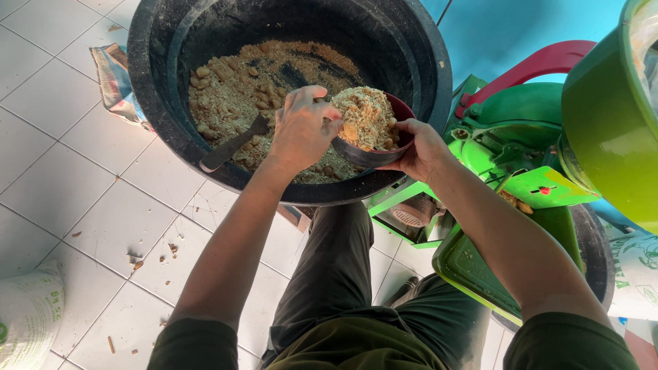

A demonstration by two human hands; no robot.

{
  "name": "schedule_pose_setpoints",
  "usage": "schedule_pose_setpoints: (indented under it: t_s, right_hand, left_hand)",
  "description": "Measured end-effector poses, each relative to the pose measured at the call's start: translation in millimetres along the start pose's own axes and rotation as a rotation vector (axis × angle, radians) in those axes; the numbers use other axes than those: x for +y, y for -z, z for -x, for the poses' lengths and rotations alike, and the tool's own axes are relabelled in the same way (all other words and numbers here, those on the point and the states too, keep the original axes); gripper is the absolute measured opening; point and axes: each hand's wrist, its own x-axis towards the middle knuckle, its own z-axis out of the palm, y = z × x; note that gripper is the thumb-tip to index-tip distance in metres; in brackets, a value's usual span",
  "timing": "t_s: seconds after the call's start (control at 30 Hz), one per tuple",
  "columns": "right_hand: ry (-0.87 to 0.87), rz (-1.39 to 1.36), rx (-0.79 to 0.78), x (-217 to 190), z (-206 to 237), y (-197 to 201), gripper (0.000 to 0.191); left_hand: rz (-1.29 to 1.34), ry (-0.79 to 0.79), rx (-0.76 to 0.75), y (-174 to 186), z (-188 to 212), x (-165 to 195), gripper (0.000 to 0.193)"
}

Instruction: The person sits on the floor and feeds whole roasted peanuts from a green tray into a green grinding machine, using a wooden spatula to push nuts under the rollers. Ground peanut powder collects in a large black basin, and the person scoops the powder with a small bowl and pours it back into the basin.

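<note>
Nearest the camera: dark olive trousers [343,294] of the person, seated or crouched on the white tiled floor [62,171], both forearms reaching out.

Left hand [301,130]: fingers curled, pressed on the heap of tan crumbly meal [367,113] at the left rim of the bowl. Whether it pinches any of the meal cannot be told.

Right hand [418,147]: clamped on the right rim of the small dark bowl [373,156], thumb over the edge. The bowl is heaped full and is held over the near edge of the big black tub [157,68].

Inside the tub: coarse crumbs and lumps [233,89] covering its bottom; a flat dark blade-like tool [229,147] leaning at the near left wall.

To the right: green machine [534,137] with a red handle [534,65].

Far left: striped cloth [113,79] beside the tub.
</note>
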Motion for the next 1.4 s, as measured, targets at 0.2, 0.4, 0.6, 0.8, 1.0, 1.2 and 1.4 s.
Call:
schedule_pose_setpoints:
  t_s: [0.2, 0.4, 0.6, 0.8, 1.0, 1.2, 1.4]
  right_hand:
    - [0.003, -0.026, 0.003, 3, 0, 0, 0.057]
    - [-0.016, -0.04, -0.002, 3, -1, -1, 0.055]
    - [-0.009, -0.026, 0.026, 4, -1, -3, 0.054]
    - [-0.002, -0.036, 0.014, 6, 0, -5, 0.054]
    - [-0.011, -0.046, 0.018, 6, -1, -5, 0.055]
    - [0.007, -0.055, 0.024, 7, 0, -5, 0.055]
    - [0.031, -0.086, -0.004, 5, 5, -8, 0.056]
  left_hand:
    - [-0.057, -0.016, -0.002, -5, -5, 4, 0.007]
    - [0.115, -0.06, 0.147, -5, -9, -3, 0.007]
    - [0.35, 0.05, 0.124, -3, -10, -10, 0.012]
    - [0.698, 0.239, 0.027, 1, -10, -15, 0.018]
    - [0.757, 0.35, 0.032, 2, -6, -21, 0.019]
    - [0.68, 0.395, 0.098, 5, -1, -31, 0.016]
    - [0.044, 0.228, 0.255, 10, 14, -38, 0.008]
